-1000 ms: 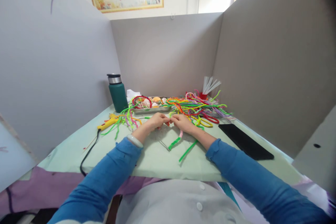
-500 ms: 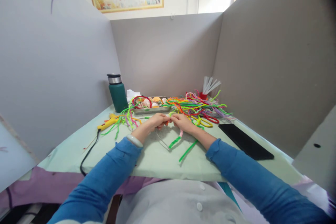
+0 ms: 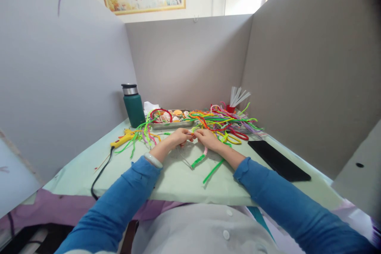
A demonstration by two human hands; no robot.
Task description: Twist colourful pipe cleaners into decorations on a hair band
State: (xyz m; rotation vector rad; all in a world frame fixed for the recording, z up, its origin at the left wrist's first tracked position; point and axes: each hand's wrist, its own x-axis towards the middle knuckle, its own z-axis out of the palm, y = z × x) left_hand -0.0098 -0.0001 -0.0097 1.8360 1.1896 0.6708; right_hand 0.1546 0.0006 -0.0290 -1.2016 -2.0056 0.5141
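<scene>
My left hand (image 3: 179, 137) and my right hand (image 3: 206, 138) meet over the middle of the table, fingertips closed in pinches. Between them shows a small orange piece of pipe cleaner (image 3: 191, 133), gripped from both sides and mostly hidden by the fingers. A thin bare wire (image 3: 185, 160) curves down from under my left hand. It meets a stretch wrapped in green pipe cleaner (image 3: 198, 161), which turns pink as it goes up beneath my right hand. A straight green pipe cleaner (image 3: 213, 172) sticks out below my right wrist.
A yellow glue gun (image 3: 122, 139) with a black cord and a green bottle (image 3: 133, 107) stand left. Behind my hands are a metal tray (image 3: 172, 125) of shells and a heap of coloured pipe cleaners (image 3: 222, 119). A black phone-like slab (image 3: 278, 160) lies right. Grey partitions (image 3: 190, 59) surround the table.
My fingers have shifted slightly around the orange pipe cleaner, with the left fingertips turned a little. The wire and green-wrapped stretch stay nearly in place.
</scene>
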